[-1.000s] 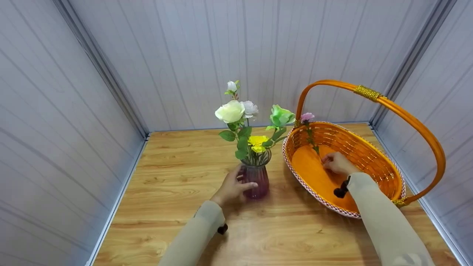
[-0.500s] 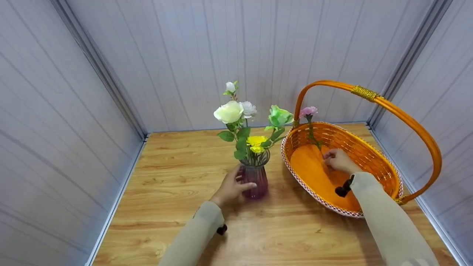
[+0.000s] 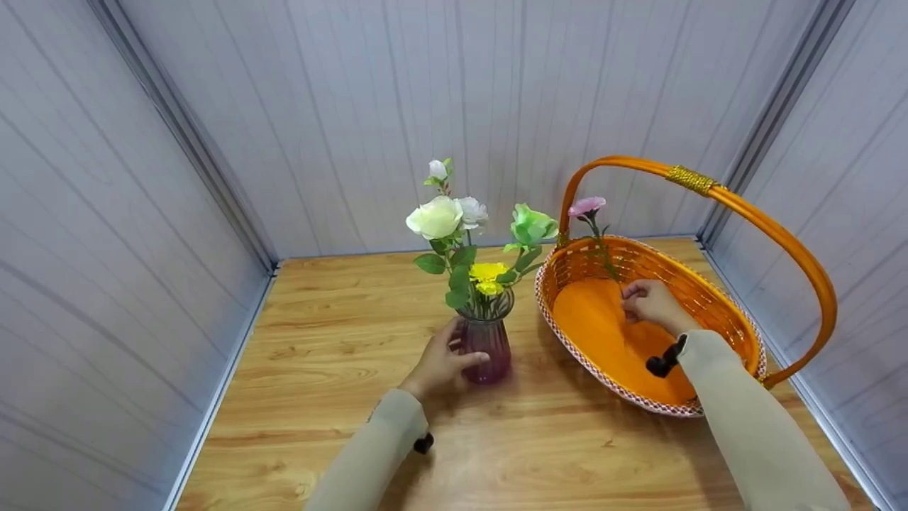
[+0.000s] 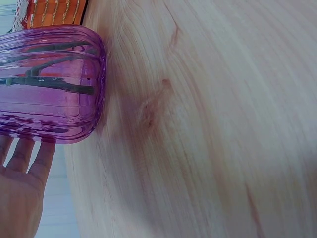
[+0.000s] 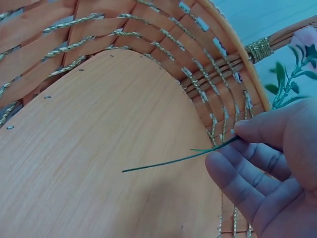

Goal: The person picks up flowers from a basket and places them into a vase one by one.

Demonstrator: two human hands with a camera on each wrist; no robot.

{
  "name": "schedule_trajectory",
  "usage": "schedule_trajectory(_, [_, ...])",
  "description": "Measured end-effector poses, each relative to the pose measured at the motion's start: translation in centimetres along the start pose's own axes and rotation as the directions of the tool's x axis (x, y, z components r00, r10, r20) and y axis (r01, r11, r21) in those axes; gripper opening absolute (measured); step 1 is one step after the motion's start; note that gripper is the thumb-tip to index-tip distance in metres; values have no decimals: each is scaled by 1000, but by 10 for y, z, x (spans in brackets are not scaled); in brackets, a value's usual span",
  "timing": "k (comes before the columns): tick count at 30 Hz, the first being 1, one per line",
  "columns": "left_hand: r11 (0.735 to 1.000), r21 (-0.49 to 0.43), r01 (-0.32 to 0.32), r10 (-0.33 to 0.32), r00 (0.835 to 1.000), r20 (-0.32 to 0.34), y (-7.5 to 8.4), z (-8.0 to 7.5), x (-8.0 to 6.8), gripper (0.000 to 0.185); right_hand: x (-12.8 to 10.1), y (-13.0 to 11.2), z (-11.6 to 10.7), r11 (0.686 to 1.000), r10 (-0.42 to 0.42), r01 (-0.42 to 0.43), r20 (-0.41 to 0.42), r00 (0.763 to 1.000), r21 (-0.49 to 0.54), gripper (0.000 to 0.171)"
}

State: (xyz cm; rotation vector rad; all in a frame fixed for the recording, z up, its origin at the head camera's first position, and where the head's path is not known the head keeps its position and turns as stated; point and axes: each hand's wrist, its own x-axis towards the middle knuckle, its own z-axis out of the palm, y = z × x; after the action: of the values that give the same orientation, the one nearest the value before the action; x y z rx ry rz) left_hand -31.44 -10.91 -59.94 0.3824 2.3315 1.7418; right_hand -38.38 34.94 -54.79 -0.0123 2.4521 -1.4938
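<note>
In the head view my left hand (image 3: 441,360) holds the ribbed purple glass vase (image 3: 494,353) low on its left side, thumb across the front. Dark stems show through the glass vase (image 4: 54,111) in the left wrist view, its base on the tabletop. A cream rose (image 3: 434,217), a pale green rose (image 3: 533,226), yellow flowers (image 3: 488,275) and white blooms stand in it. My right hand (image 3: 652,306), inside the orange basket (image 3: 583,312), pinches the thin stem of a pink carnation (image 3: 587,206). The bare stem end (image 5: 163,162) sticks out past my fingertips over the basket floor.
The basket's tall arched handle (image 3: 780,238) rises over its right and far sides. The wooden table (image 3: 319,362) meets a pale back panel (image 3: 355,142) just behind the vase, with side panels left and right.
My right hand has lifted the carnation slightly, and its bloom now stands higher, above the basket rim. The left hand keeps its place on the vase. The head view has shifted a little.
</note>
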Motion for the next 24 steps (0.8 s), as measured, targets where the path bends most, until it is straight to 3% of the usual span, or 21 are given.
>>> schedule_trajectory(10, [1000,-12,5,-5,1000,-5,-1,1,1,91,-9,-8,-1,999,5,-4,-16,1000,36,20])
schedule_trajectory(18, [999,-36,-2,2,1000,-8,1,1,-1,84,-18,-17,4,998,-55,55,-1,999,33,23])
schedule_trajectory(24, [1000,-22,-4,4,1000,-3,1,1,0,84,-23,-26,9,991,-113,111,15,994,69,15])
